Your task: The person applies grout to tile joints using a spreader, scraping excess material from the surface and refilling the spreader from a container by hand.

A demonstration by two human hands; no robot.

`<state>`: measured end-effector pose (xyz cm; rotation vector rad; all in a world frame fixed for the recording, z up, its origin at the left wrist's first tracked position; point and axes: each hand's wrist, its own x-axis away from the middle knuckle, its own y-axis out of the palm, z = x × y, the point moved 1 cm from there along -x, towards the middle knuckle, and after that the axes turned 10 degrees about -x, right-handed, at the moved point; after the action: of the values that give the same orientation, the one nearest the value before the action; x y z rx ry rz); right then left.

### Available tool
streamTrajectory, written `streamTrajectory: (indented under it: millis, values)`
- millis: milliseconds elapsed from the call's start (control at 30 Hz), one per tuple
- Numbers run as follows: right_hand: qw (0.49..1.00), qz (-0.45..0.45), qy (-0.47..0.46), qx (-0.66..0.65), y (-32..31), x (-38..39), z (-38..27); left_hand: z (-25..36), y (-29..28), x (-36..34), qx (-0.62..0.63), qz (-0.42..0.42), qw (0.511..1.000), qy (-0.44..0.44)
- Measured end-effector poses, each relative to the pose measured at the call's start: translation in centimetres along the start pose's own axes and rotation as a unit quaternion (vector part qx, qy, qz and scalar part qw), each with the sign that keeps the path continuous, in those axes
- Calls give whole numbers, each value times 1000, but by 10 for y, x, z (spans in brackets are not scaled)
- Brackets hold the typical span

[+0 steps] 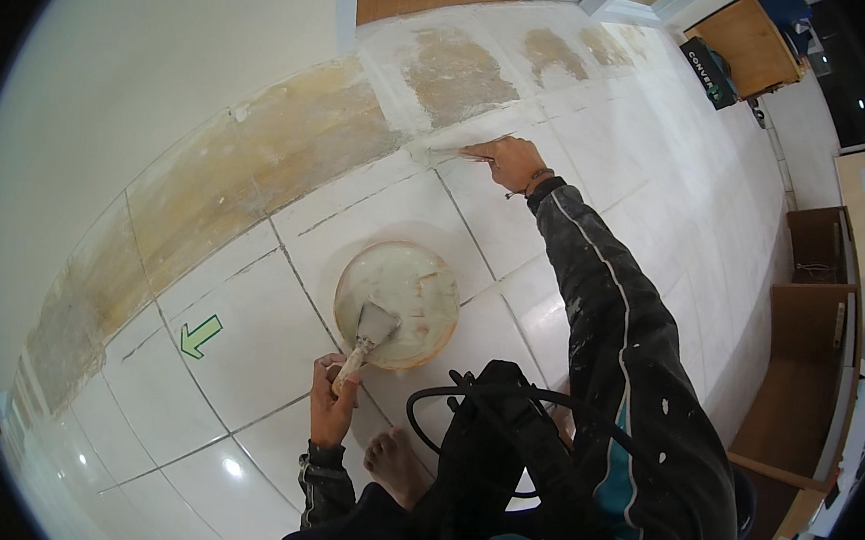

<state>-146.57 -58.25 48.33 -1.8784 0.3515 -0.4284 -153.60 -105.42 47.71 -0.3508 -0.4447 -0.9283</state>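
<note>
My left hand is wrapped round the pale handle of a putty knife. The knife's metal blade dips into a round tub holding whitish-grey paste. Farther off, my right hand reaches to the floor at the edge of a stripped band. Its index finger stretches left toward a whitish smear along a tile joint. The other fingers are bent in, and a thin pale edge shows by the fingertips; I cannot make out what it is.
White floor tiles with dark joints surround the tub. A brown, rough band runs along the wall. A green arrow mark lies at left. My bare foot is close to the tub. A wooden cabinet and a dark box stand at right.
</note>
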Motion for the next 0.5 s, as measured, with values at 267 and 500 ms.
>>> streamTrajectory:
  millis: [267, 500]
  values:
    - [999, 31, 2, -35, 74, -41, 17, -35, 18, -78, 111, 9, 993, -45]
    - [998, -6, -58, 23, 57, -3, 38, -3, 42, -94, 53, 10, 998, -23]
